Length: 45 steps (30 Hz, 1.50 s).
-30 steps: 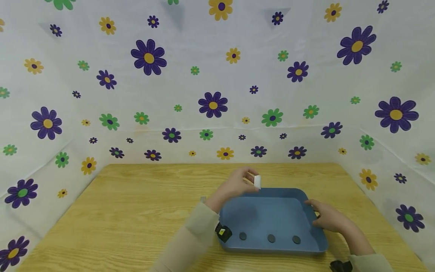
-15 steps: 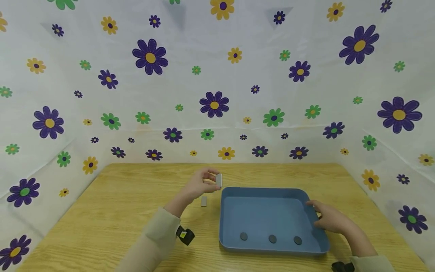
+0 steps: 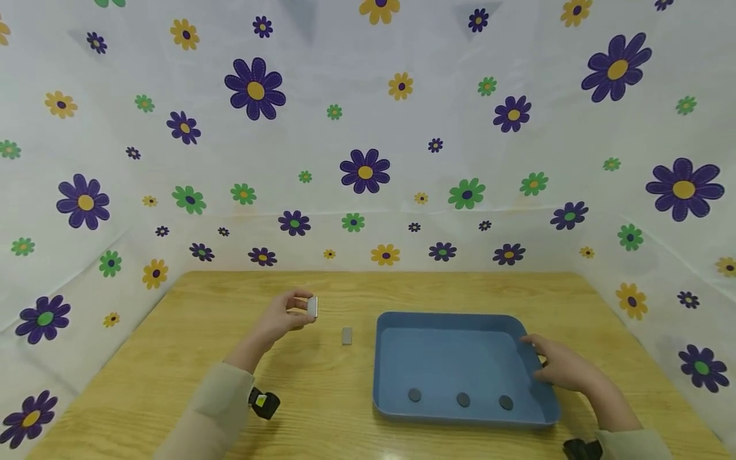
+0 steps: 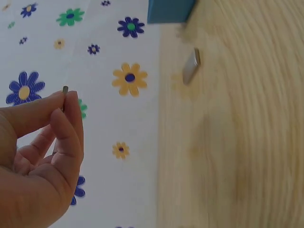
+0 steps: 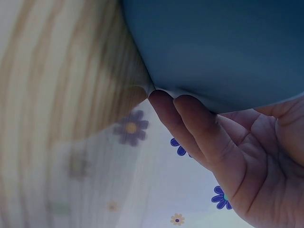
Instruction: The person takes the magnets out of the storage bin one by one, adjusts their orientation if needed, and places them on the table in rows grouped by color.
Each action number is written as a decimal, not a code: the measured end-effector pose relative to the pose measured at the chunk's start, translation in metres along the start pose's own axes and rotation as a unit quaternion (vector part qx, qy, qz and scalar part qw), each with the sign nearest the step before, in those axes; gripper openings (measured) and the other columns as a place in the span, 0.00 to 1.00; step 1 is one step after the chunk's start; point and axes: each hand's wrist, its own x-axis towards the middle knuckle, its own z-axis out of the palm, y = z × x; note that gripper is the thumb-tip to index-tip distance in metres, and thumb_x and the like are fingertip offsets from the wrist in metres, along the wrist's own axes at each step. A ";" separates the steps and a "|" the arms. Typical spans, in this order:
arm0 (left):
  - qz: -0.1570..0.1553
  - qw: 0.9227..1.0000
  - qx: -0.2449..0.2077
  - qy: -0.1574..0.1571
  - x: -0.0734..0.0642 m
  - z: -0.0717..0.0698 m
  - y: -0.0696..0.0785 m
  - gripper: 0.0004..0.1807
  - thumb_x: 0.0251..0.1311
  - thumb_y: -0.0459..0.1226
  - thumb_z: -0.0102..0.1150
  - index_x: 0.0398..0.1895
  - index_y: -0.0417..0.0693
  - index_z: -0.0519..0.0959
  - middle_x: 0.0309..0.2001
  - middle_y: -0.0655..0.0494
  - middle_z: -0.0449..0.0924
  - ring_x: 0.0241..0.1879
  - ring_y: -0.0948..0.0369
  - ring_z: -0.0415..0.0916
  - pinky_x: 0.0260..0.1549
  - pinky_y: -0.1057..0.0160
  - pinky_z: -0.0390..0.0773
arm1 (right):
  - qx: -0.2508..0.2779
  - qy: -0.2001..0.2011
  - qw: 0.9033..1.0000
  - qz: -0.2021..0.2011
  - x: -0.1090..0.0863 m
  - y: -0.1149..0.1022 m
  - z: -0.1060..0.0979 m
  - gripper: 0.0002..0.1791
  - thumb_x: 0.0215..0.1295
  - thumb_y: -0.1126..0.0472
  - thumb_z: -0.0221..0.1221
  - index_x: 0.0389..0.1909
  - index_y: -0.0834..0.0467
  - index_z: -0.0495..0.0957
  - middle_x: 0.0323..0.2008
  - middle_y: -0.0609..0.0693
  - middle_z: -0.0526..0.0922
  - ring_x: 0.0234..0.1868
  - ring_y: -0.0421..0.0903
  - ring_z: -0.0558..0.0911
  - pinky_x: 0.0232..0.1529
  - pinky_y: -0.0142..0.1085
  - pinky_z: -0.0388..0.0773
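Note:
My left hand (image 3: pixel 283 315) is raised above the left-middle of the table, pinching a small silver rectangular plate (image 3: pixel 312 307) between thumb and fingers. Only a thin edge of that plate (image 4: pixel 65 89) shows above the fingertips in the left wrist view. A similar grey rectangular plate (image 3: pixel 347 336) lies on the wood, between this hand and a blue tray (image 3: pixel 451 321). At the tray's right side, my right hand (image 3: pixel 560 365) holds the wall. The right wrist view has its fingers (image 5: pixel 197 118) against the tray's outer side; the thumb's contact is hidden there.
Three dark round discs, the left one (image 3: pixel 414 395), the middle one (image 3: pixel 462 399) and the right one (image 3: pixel 506 402), lie along the tray's near side. A white flowered cloth (image 3: pixel 322 140) stands behind and beside the wooden table (image 3: pixel 190 358).
My left hand has moved left from over the tray with the pinched plate, uncovering the plate on the table. My right hand stays at the tray's right side.

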 end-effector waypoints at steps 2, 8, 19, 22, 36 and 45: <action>-0.010 1.000 0.003 0.008 -0.001 -0.007 -0.004 0.25 0.51 0.29 0.59 0.53 0.37 0.66 0.42 0.42 0.69 0.37 0.55 0.71 0.39 0.51 0.73 | 0.000 0.000 1.000 0.001 0.000 0.000 -0.001 0.34 0.42 0.77 0.54 0.56 0.77 0.57 0.54 0.78 0.58 0.53 0.72 0.61 0.25 0.36 0.66; -0.024 0.999 0.043 0.016 0.001 -0.019 -0.014 0.25 0.51 0.28 0.59 0.54 0.35 0.66 0.41 0.42 0.69 0.35 0.54 0.72 0.37 0.55 0.74 | 0.006 -0.001 1.000 0.005 0.000 0.001 -0.001 0.35 0.42 0.77 0.54 0.56 0.77 0.56 0.54 0.78 0.58 0.53 0.72 0.61 0.25 0.36 0.66; -0.044 0.989 0.139 0.006 0.011 -0.022 -0.032 0.22 0.45 0.25 0.62 0.47 0.31 0.69 0.31 0.44 0.69 0.26 0.56 0.68 0.24 0.60 0.74 | -0.003 -0.005 1.000 0.005 0.001 -0.001 0.000 0.35 0.42 0.77 0.54 0.57 0.77 0.56 0.53 0.78 0.59 0.53 0.72 0.61 0.25 0.36 0.66; -0.028 0.989 0.148 -0.014 0.012 -0.023 -0.038 0.22 0.43 0.26 0.64 0.43 0.30 0.70 0.29 0.46 0.68 0.25 0.57 0.67 0.22 0.62 0.74 | -0.006 -0.003 1.000 0.004 0.001 -0.001 0.000 0.34 0.42 0.77 0.54 0.56 0.77 0.57 0.53 0.78 0.59 0.53 0.72 0.61 0.25 0.36 0.66; -0.066 0.969 0.234 -0.037 0.019 -0.013 -0.041 0.20 0.40 0.22 0.63 0.40 0.32 0.71 0.27 0.49 0.69 0.26 0.57 0.65 0.22 0.64 0.71 | -0.007 -0.002 1.000 0.010 0.000 -0.002 -0.001 0.34 0.42 0.77 0.54 0.56 0.77 0.57 0.53 0.79 0.59 0.53 0.73 0.60 0.26 0.37 0.66; -0.076 0.958 0.273 -0.040 0.025 -0.014 -0.047 0.18 0.42 0.25 0.65 0.38 0.34 0.72 0.27 0.49 0.71 0.26 0.58 0.67 0.23 0.64 0.71 | -0.006 -0.004 1.000 0.008 0.000 -0.003 -0.001 0.34 0.42 0.77 0.54 0.56 0.76 0.57 0.53 0.79 0.59 0.53 0.72 0.61 0.26 0.37 0.66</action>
